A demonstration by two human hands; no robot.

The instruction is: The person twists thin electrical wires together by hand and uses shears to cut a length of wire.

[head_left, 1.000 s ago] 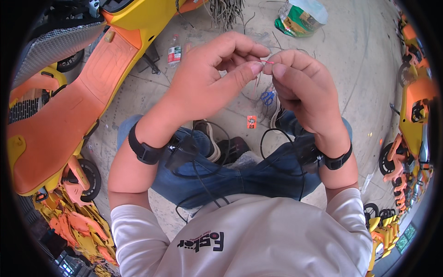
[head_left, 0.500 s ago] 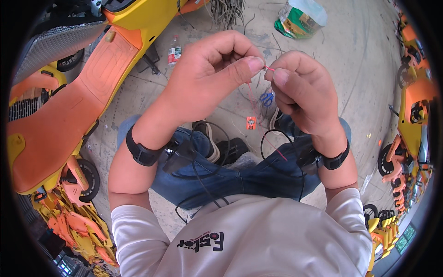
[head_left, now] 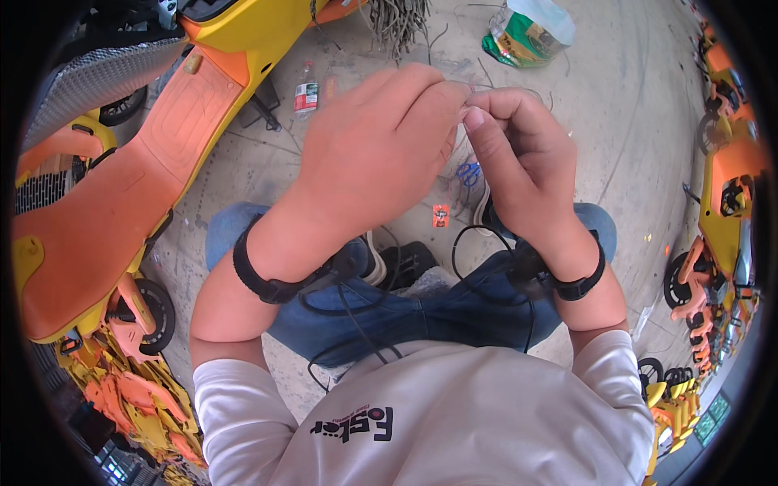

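Note:
My left hand (head_left: pixel 381 146) is turned with its back upward, its fingers closed and bent down out of sight. My right hand (head_left: pixel 523 150) pinches with thumb and forefinger right against the left fingertips. Between them was a thin red wire a moment ago; now the fingers hide almost all of it. Both hands are raised above my knees. Below them on the floor lie blue-handled scissors (head_left: pixel 468 172) and a small orange packet (head_left: pixel 440 215). Each wrist wears a black strap with a dark device and cable.
A yellow and orange scooter body (head_left: pixel 154 154) stands at my left, with heaped yellow and orange panels (head_left: pixel 142 397) nearer. Further off are a plastic bottle (head_left: pixel 305 95), a bundle of grey cables (head_left: pixel 399 24) and a green-white bag (head_left: pixel 531 36). More scooters (head_left: pixel 725 194) line the right side.
My left hand has rolled over, so its back faces up and its thumb is hidden. My right hand has shifted slightly left. The wire's dangling red length is out of sight.

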